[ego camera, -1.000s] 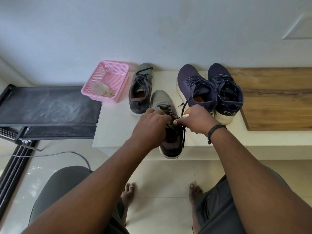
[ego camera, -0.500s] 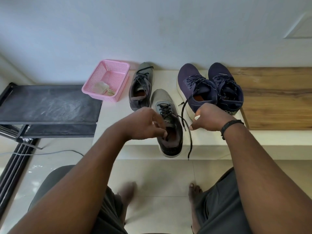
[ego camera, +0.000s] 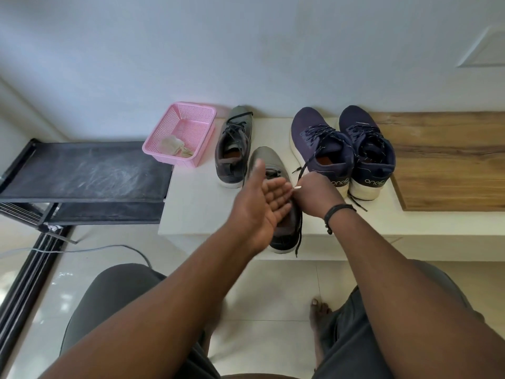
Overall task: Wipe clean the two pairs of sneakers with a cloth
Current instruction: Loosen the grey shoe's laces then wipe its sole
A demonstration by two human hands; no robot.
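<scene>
A: What is at the left of the frame?

B: A dark rack (ego camera: 82, 176), dusty on top. At its right edge a pink basket (ego camera: 191, 116) sits on the corner of the white surface (ego camera: 196, 203), and a pale crumpled cloth (ego camera: 173, 146) lies inside the basket.

A: And the sneakers?

B: All four stand on the surface. One grey sneaker (ego camera: 235, 149) is near the wall, just right of the basket. The second grey sneaker (ego camera: 269, 160) is nearer to the person, in the centre of the frame, with its heel at the front edge of the surface.

A: What do the hands do?

B: The left hand (ego camera: 262, 198) is spread flat, palm up, fingers straight, over this second sneaker. It grips nothing. The right hand (ego camera: 314, 195) is just beside it, fingers curled, and it pinches a black lace (ego camera: 304, 168) of that sneaker. Another part of the lace hangs over the front edge.

A: And further right?

B: The navy pair (ego camera: 341, 151) stands side by side, heels toward the person. Right of it is a wooden board (ego camera: 451, 160).
</scene>
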